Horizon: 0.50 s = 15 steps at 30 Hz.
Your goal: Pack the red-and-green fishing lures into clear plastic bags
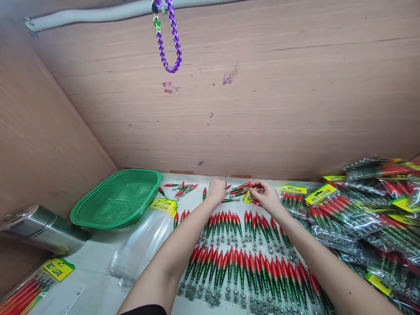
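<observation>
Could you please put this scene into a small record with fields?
Left hand: left hand low among loose lures, grip hidden
Right hand: right hand pinching a red-ended lure
Between the forearms: lures in rows, red ends away from the person, hooks nearer
Left side: green basket, clear bags, metal cylinder
Right side: pile of bagged lures
Hanging above: purple bead loop
</observation>
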### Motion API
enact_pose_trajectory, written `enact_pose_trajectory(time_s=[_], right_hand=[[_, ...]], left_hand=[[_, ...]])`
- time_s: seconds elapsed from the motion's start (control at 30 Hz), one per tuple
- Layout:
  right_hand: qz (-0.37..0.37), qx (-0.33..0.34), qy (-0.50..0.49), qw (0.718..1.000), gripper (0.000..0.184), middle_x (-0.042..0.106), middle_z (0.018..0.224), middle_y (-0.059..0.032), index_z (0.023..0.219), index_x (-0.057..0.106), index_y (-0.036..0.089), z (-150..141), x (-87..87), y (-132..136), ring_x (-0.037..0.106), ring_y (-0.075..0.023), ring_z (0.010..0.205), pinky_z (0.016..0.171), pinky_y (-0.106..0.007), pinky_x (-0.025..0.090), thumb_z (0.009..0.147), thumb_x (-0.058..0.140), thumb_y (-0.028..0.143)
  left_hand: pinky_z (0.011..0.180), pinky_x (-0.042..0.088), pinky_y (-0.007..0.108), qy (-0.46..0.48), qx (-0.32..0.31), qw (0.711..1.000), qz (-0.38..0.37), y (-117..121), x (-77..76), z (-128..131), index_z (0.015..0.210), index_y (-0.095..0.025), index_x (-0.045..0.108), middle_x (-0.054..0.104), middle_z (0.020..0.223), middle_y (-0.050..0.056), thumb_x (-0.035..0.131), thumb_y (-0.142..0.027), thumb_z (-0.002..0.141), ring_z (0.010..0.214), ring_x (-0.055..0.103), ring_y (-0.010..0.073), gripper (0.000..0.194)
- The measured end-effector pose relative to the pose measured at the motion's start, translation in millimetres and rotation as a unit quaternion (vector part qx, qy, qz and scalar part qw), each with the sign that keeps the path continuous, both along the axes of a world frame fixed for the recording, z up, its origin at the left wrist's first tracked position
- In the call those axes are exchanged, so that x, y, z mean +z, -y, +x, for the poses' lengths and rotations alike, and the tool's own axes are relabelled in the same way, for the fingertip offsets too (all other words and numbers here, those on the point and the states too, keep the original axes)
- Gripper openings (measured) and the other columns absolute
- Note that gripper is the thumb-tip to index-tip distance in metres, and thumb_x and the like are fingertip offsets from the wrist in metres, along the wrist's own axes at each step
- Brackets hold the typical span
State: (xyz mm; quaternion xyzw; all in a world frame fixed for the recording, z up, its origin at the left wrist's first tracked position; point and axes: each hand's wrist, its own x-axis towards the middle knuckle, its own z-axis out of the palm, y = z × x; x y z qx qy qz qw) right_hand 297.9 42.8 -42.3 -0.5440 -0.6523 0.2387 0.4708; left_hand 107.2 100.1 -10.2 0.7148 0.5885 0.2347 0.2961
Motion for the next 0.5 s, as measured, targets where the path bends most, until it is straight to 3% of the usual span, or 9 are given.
enact_pose_trajectory(time_s=[0.2, 0.33, 0.5], right_hand=[[0.01, -0.062, -0.107, 0.992, 0.03, 0.06, 0.107, -0.0058, 0.114, 0.055, 0.015, 22.3, 13.0, 4.3, 0.061, -0.0157, 0.087, 0.073, -0.034, 0.054, 0.09, 0.054, 0.035], [-0.004, -0.102, -0.121, 0.987, 0.031, 0.06, 0.109, -0.0062, 0.116, 0.054, 0.016, 41.6, 21.2, 3.5, 0.061, -0.0162, 0.088, 0.074, -0.035, 0.053, 0.091, 0.054, 0.035], [-0.037, -0.116, -0.062, 0.991, 0.03, 0.06, 0.11, -0.0063, 0.114, 0.055, 0.015, 57.5, 24.4, 4.9, 0.061, -0.0167, 0.09, 0.076, -0.036, 0.053, 0.09, 0.055, 0.034]], left_hand=[[0.083, 0.051, 0.041, 0.218, 0.028, 0.972, -0.081, 23.8, 21.5, -6.5, 0.115, -0.017, 0.056, 0.058, 0.117, 0.009, 0.054, -0.033, 0.087, 0.099, 0.059, 0.0201, 0.032], [0.076, 0.053, 0.036, 0.382, -0.004, 0.911, -0.157, 63.1, 38.9, -21.4, 0.11, -0.014, 0.057, 0.062, 0.105, 0.007, 0.056, -0.029, 0.087, 0.088, 0.061, 0.0166, 0.027], [0.072, 0.05, 0.02, 0.523, -0.022, 0.822, -0.225, 113.2, 60.8, -38.2, 0.099, -0.014, 0.059, 0.065, 0.083, 0.003, 0.065, -0.015, 0.078, 0.069, 0.061, 0.0068, 0.022]])
